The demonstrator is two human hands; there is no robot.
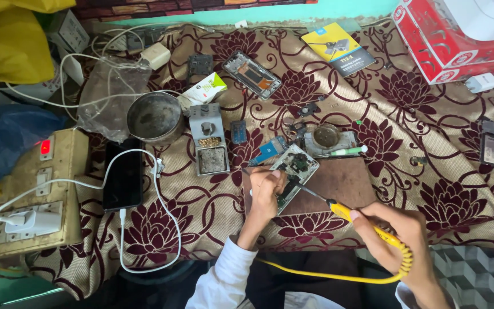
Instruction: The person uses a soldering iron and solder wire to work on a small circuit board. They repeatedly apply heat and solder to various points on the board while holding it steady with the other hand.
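Observation:
An opened phone body (293, 171) with its circuit board exposed lies on a brown wooden board (338, 183). My left hand (265, 194) rests on the phone's near-left side and holds it down. My right hand (395, 229) grips a yellow-handled soldering iron (344, 213), whose dark tip touches the circuit board near the phone's middle. A yellow coiled cord (327, 276) runs from the iron's handle back under my arms.
A soldering iron stand (209, 140), a round metal tin (155, 117), a black phone (123, 177) on a white charging cable, a power strip (30, 189), a phone frame (251, 74), a green-handled tool (344, 151), red boxes (447, 40) and small parts lie on the floral cloth (430, 114).

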